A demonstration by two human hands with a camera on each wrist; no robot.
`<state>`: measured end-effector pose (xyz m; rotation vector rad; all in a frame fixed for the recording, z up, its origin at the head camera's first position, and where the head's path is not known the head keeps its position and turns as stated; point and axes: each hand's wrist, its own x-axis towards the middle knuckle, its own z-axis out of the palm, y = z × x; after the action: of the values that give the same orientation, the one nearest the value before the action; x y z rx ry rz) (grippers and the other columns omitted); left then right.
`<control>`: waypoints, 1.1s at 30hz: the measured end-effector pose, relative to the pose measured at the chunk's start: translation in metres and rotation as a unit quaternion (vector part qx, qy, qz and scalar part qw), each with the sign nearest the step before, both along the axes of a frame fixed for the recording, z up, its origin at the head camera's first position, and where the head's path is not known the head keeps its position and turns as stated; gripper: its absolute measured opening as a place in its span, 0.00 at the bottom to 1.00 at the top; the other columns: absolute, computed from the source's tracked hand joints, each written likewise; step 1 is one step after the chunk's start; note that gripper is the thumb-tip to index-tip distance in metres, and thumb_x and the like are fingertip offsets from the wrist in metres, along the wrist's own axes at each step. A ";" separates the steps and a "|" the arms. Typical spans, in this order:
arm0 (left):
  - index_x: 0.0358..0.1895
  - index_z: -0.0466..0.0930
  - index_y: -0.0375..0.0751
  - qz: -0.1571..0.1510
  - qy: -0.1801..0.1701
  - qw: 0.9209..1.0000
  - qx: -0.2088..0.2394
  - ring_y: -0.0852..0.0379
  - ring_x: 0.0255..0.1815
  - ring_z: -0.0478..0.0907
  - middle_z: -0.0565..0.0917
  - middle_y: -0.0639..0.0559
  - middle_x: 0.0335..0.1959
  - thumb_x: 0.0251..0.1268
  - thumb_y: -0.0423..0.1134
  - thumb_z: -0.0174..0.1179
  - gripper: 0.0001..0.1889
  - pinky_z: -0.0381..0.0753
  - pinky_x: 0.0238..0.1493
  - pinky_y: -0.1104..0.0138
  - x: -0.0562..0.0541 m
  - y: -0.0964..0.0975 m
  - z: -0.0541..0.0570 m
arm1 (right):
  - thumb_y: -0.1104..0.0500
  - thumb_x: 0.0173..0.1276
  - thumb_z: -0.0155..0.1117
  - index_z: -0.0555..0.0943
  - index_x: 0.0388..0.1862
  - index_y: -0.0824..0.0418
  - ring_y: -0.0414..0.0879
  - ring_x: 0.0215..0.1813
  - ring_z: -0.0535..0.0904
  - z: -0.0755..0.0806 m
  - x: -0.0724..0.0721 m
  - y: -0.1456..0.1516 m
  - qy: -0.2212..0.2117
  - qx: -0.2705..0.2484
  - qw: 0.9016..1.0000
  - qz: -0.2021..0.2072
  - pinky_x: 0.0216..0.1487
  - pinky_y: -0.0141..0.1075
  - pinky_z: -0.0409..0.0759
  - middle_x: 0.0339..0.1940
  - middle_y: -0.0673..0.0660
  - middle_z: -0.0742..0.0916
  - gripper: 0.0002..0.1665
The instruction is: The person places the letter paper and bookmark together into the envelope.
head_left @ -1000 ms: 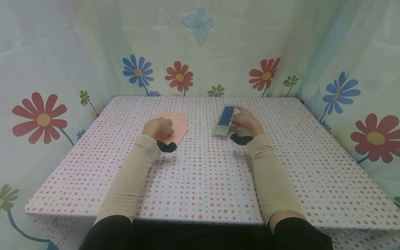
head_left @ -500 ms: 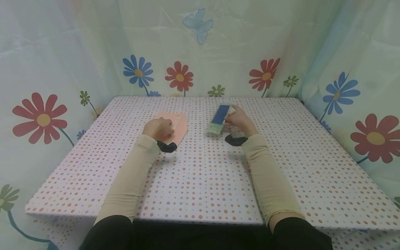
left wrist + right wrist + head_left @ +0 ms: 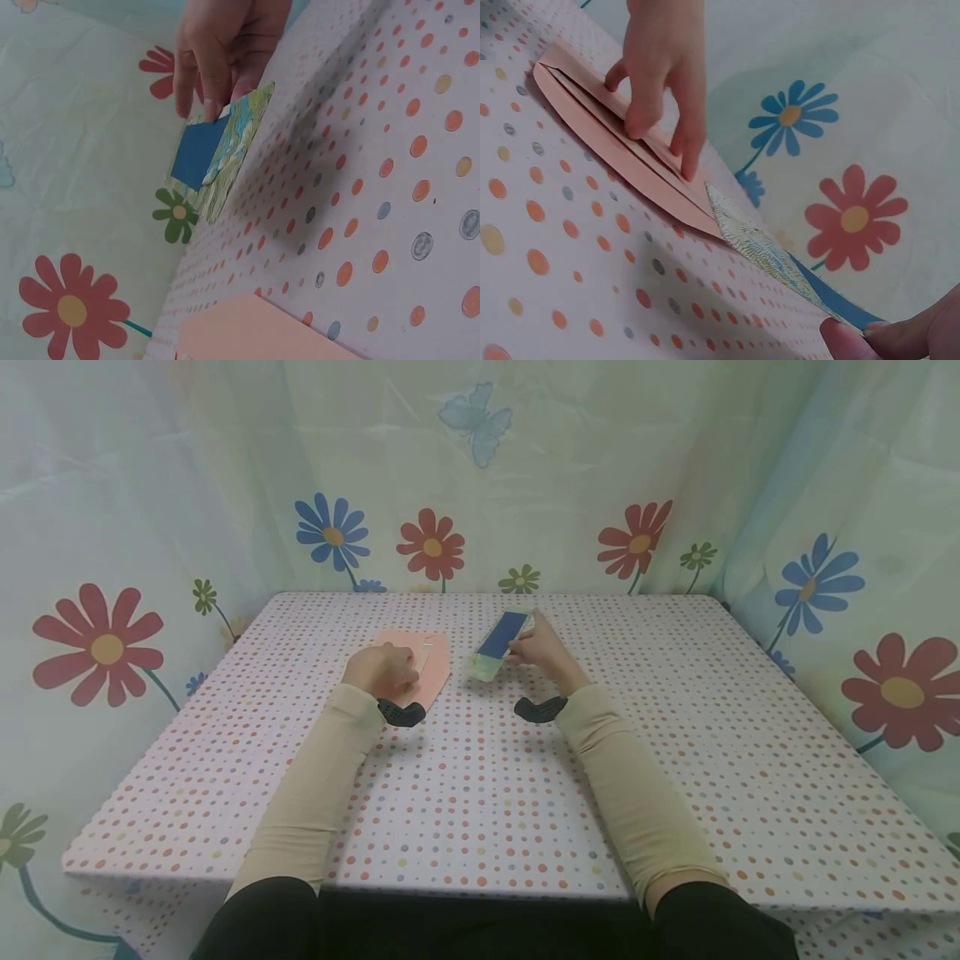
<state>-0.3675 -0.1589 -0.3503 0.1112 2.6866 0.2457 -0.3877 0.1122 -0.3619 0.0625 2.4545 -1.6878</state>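
In the head view a pink envelope (image 3: 437, 670) lies on the table left of centre, its long slot showing a pale strip. My left hand (image 3: 381, 668) rests over its left part. From the right wrist view, the fingers of that hand (image 3: 664, 82) are spread and point down, fingertips touching the envelope (image 3: 615, 161) along the slot. My right hand (image 3: 543, 647) pinches the edge of a painted green-and-yellow card (image 3: 487, 667) with a dark blue rectangle. The card hangs tilted over the table; one end overlaps the envelope's end in the right wrist view.
A white tablecloth with coloured dots (image 3: 480, 793) covers the table. Behind and beside it hang curtains printed with flowers and a butterfly (image 3: 476, 422). A black wrist device (image 3: 540, 710) sits under the right wrist, another (image 3: 401, 713) under the left.
My right hand has carried the card leftward toward the envelope, and the card has turned more slantwise. My left hand and the envelope have stayed put.
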 end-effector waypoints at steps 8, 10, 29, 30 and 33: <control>0.49 0.72 0.51 0.000 -0.009 1.000 -0.008 0.48 0.49 0.67 0.68 0.46 0.52 0.67 0.52 0.51 0.13 0.67 0.43 0.58 -0.002 0.001 0.002 | 0.66 0.69 0.56 0.30 0.77 0.53 0.51 0.43 0.83 -0.006 0.008 -0.029 0.012 -0.011 1.000 0.007 0.49 0.38 0.81 0.65 0.68 0.70 0.54; 0.49 0.72 0.51 0.006 -0.016 1.000 -0.001 0.48 0.50 0.66 0.68 0.46 0.52 0.67 0.51 0.51 0.13 0.67 0.43 0.57 -0.002 0.001 0.002 | 0.65 0.69 0.56 0.30 0.77 0.53 0.54 0.46 0.83 -0.009 0.010 -0.036 0.014 -0.005 1.000 0.010 0.49 0.39 0.81 0.65 0.68 0.71 0.54; 0.60 0.69 0.49 -0.030 0.005 0.999 -0.014 0.49 0.51 0.67 0.70 0.44 0.56 0.65 0.49 0.49 0.21 0.70 0.47 0.55 0.000 -0.002 0.003 | 0.61 0.68 0.58 0.35 0.78 0.56 0.47 0.42 0.81 -0.021 0.026 -0.077 0.032 0.087 0.995 0.029 0.45 0.36 0.77 0.53 0.62 0.79 0.52; 0.63 0.67 0.49 -0.030 0.005 0.999 -0.017 0.48 0.53 0.67 0.69 0.43 0.60 0.65 0.49 0.48 0.24 0.70 0.49 0.54 0.000 -0.002 0.004 | 0.61 0.68 0.58 0.35 0.78 0.56 0.47 0.41 0.81 -0.021 0.026 -0.078 0.033 0.086 0.995 0.032 0.44 0.36 0.77 0.52 0.62 0.79 0.52; 0.70 0.61 0.51 -0.023 -0.003 1.000 -0.019 0.46 0.63 0.65 0.62 0.42 0.69 0.65 0.50 0.47 0.29 0.69 0.58 0.51 0.001 -0.002 0.005 | 0.61 0.68 0.58 0.35 0.78 0.55 0.47 0.41 0.81 -0.023 0.029 -0.081 0.037 0.089 0.995 0.041 0.42 0.35 0.77 0.50 0.62 0.80 0.51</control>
<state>-0.3665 -0.1605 -0.3449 0.1608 2.6773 0.1809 -0.3590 0.0309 -0.3848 -0.0796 2.6181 -1.4624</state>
